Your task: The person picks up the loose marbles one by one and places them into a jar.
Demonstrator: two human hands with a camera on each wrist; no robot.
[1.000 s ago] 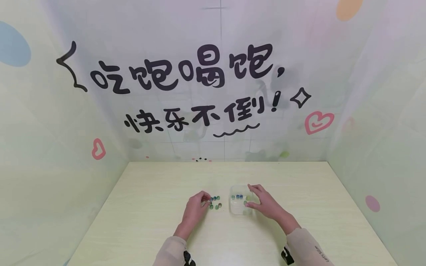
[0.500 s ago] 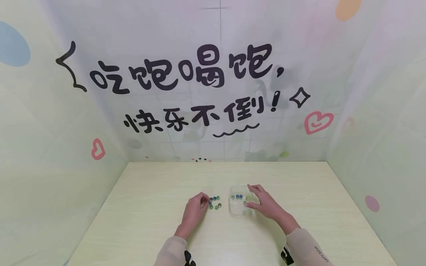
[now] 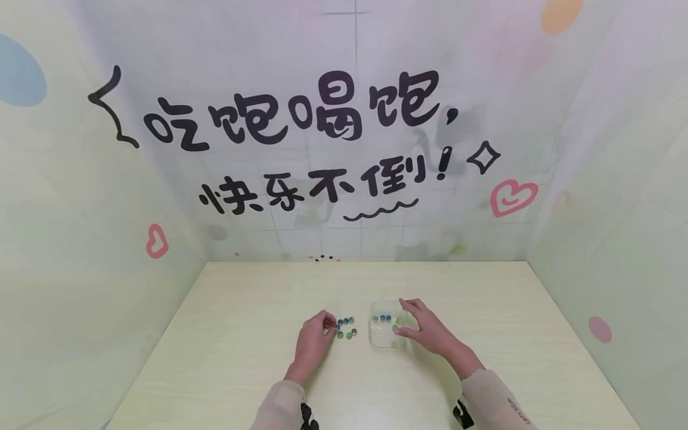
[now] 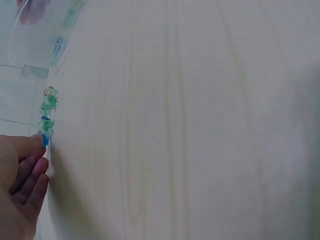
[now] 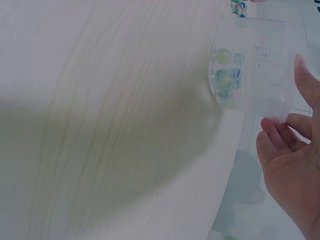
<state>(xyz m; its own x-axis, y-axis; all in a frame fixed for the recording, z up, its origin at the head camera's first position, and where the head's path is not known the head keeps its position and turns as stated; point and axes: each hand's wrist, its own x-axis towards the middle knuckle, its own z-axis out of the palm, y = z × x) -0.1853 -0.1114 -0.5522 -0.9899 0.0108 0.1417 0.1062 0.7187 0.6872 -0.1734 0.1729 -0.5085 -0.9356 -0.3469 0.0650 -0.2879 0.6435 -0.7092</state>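
Note:
On the table, my left hand (image 3: 316, 334) pinches a blue marble (image 4: 45, 140) between thumb and fingertips, at the left side of a small ring of glass marbles. Green marbles (image 3: 349, 335) make up the near part of this ring; blue and green ones lie along its far part. To the right stands a clear plastic box (image 3: 380, 340), upright, with several marbles (image 3: 386, 318) inside. My right hand (image 3: 430, 328) holds the box by its right side, the thumb at the near part and the fingers at the far part of the rim.
The pale wooden table (image 3: 242, 358) runs back to a printed backdrop (image 3: 301, 239) with black writing. Fabric walls rise at the left and right. A narrow strip of table separates the ring of marbles from the box.
My left fingertips have shifted slightly, and the blue marble at them sits a little farther back and left. The right hand and the box stay in place.

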